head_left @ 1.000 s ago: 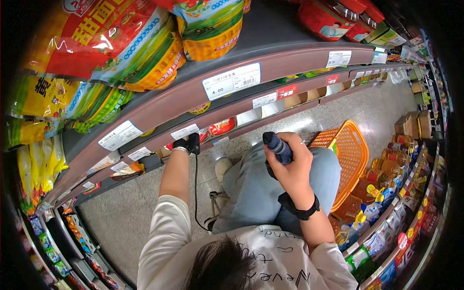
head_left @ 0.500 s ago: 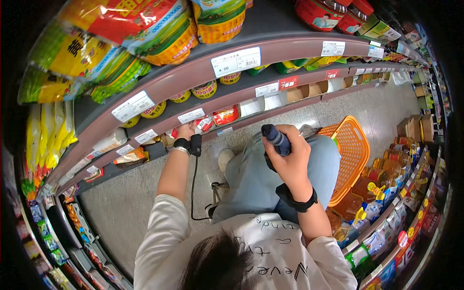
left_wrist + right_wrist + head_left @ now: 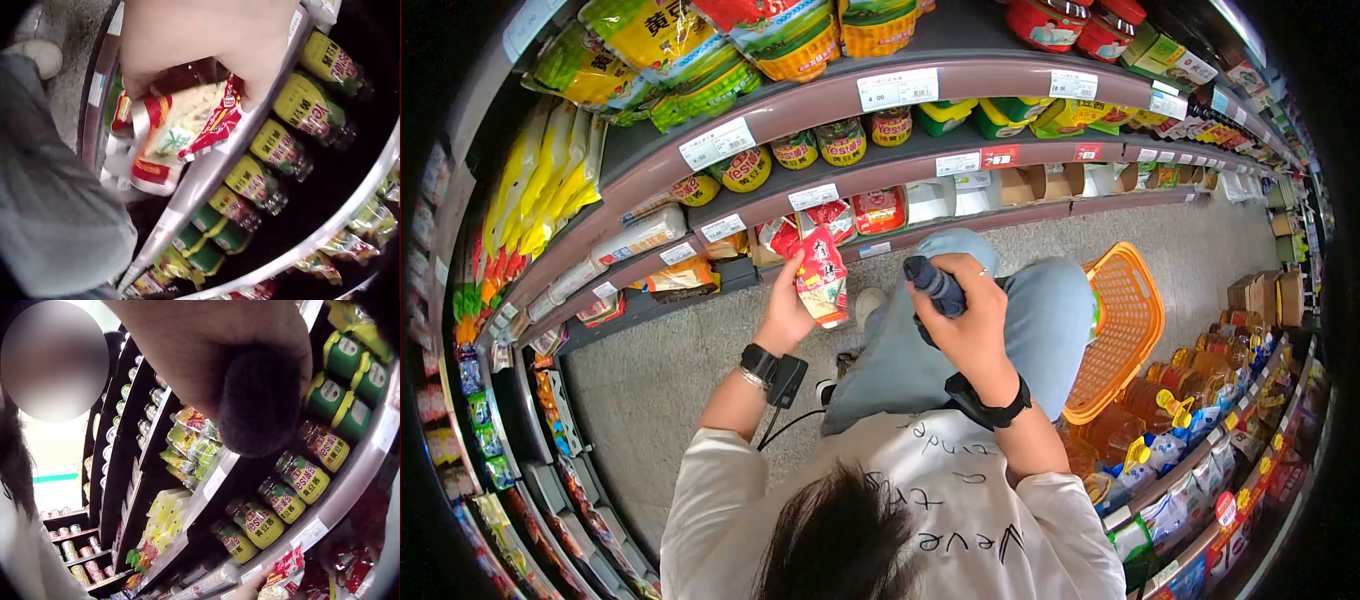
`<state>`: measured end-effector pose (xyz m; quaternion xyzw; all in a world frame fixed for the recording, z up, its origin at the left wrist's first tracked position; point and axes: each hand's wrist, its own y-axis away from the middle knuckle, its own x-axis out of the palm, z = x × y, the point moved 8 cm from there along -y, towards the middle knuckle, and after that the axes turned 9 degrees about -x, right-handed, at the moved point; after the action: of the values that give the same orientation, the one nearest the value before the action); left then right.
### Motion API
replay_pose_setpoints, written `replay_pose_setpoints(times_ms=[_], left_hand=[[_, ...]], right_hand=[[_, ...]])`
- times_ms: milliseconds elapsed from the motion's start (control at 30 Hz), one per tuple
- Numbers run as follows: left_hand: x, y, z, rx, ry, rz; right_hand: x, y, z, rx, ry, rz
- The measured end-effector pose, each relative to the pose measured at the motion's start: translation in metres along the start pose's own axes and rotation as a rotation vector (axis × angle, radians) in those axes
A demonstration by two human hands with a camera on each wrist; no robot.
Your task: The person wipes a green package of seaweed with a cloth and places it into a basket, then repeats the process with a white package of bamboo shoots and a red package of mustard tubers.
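In the head view my left hand (image 3: 784,308) pinches a red and cream packet (image 3: 822,280) by its edge, in front of the lower shelf. The left wrist view shows the packet (image 3: 187,122) hanging between the thumb and fingers of my left hand (image 3: 206,37). More red packets (image 3: 778,236) lie on the bottom shelf behind it. My right hand (image 3: 970,315) grips a dark blue cloth-like object (image 3: 936,288) above the knees; its dark rounded end (image 3: 259,400) shows in the right wrist view.
An orange basket (image 3: 1122,340) stands right of the knees. Yellow-labelled jars (image 3: 842,143) line the middle shelf, with large pouches above. Oil bottles (image 3: 1135,410) stand along the right side. A cord runs from the left wrist.
My left hand has come out of the bottom shelf, back toward the body, with a red packet in it. My right hand has shifted slightly left, still gripping the dark object.
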<state>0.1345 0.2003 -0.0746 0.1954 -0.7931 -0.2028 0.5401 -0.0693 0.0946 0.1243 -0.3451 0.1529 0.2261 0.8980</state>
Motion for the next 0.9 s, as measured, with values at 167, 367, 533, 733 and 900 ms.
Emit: replay_pose_setpoints(times_ms=[167,367,533,733,900], left_hand=[[0.121,0.024,0.031,-0.116,0.0,0.289],[0.184,0.031,0.052,-0.026,-0.325,0.399],[0.193,0.022,0.055,0.068,-0.435,0.299],[0.212,0.024,0.064,-0.013,-0.388,0.35],[0.227,0.028,0.056,0.053,-0.359,0.376]], right_hand=[[-0.011,0.002,0.033,-0.123,-0.011,-0.012],[-0.003,0.025,0.039,-0.135,0.203,0.098],[-0.024,0.016,0.014,-0.142,0.312,0.027],[-0.026,0.023,0.023,-0.184,0.267,0.012],[-0.019,0.035,0.026,-0.234,0.248,0.05]])
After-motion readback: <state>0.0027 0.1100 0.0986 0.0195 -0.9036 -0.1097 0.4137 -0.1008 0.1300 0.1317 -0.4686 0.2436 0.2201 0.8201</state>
